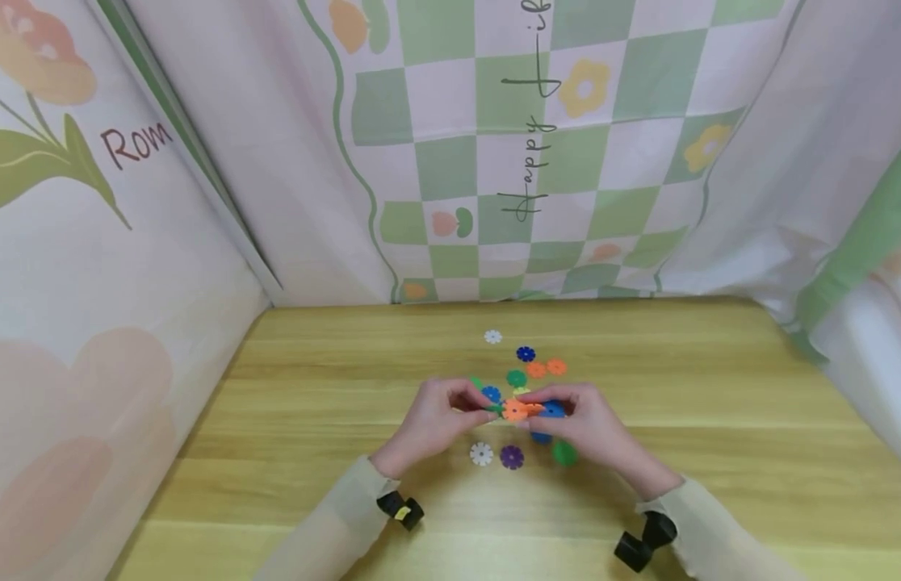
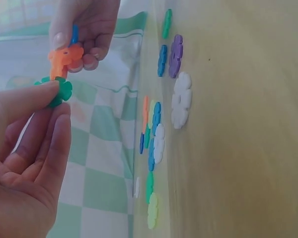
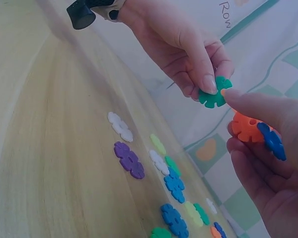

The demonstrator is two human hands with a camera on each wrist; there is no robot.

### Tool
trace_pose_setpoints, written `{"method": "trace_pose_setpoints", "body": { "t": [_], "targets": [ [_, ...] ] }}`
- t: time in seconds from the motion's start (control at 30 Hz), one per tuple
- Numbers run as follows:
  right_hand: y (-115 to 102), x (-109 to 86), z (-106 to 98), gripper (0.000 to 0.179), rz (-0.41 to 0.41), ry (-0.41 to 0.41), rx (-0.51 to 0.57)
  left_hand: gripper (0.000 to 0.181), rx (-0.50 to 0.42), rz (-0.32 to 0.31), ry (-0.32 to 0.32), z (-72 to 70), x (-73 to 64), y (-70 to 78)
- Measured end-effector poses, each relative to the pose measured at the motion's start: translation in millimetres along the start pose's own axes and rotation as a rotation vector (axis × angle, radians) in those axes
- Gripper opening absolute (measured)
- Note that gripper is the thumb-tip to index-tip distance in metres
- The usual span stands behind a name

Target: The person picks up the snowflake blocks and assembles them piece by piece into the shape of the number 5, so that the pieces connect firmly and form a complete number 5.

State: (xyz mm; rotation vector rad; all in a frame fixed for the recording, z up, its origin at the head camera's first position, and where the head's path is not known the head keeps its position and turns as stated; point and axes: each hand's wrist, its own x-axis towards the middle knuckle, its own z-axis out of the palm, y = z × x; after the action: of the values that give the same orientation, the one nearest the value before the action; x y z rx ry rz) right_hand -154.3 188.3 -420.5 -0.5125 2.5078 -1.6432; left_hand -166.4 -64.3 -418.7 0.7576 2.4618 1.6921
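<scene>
Above the table my two hands meet over a small joined piece of notched plastic discs. My left hand [image 1: 430, 420] pinches a green disc [image 3: 212, 99] between thumb and fingers. In my right hand [image 1: 592, 424] are orange discs [image 3: 247, 128], with a blue disc [image 3: 272, 141] attached at the side nearest the palm. In the left wrist view the green disc meets the lower edge of the orange discs [image 2: 64, 59]. The right thumb partly covers the joint in the right wrist view.
Loose notched discs lie on the wooden table [image 1: 312, 452]: a purple disc [image 1: 512, 457] and a white disc [image 1: 482, 453] nearer me, several coloured ones under and beyond the hands. A white disc [image 1: 492, 336] lies farthest back. Printed curtains [image 1: 509, 161] hang behind the table.
</scene>
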Motion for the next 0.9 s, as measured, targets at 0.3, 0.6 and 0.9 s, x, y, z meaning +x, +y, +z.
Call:
{"method": "trace_pose_setpoints", "body": {
  "t": [0.3, 0.6, 0.9],
  "targets": [
    [0.2, -1.0, 0.4, 0.031, -0.027, -0.003, 0.003, 0.005, -0.005, 0.024, -0.03, -2.4, 0.3, 1.0],
    [-1.3, -0.9, 3.1, 0.03, -0.026, -0.013, 0.032, 0.01, -0.005, 0.039, -0.039, -2.5, 0.6, 4.0],
    [-1.4, -0.7, 2.2, 0.036, -0.017, -0.023, 0.049, 0.01, -0.006, 0.022, -0.035, -1.4, 1.2, 1.7]
  ]
}}
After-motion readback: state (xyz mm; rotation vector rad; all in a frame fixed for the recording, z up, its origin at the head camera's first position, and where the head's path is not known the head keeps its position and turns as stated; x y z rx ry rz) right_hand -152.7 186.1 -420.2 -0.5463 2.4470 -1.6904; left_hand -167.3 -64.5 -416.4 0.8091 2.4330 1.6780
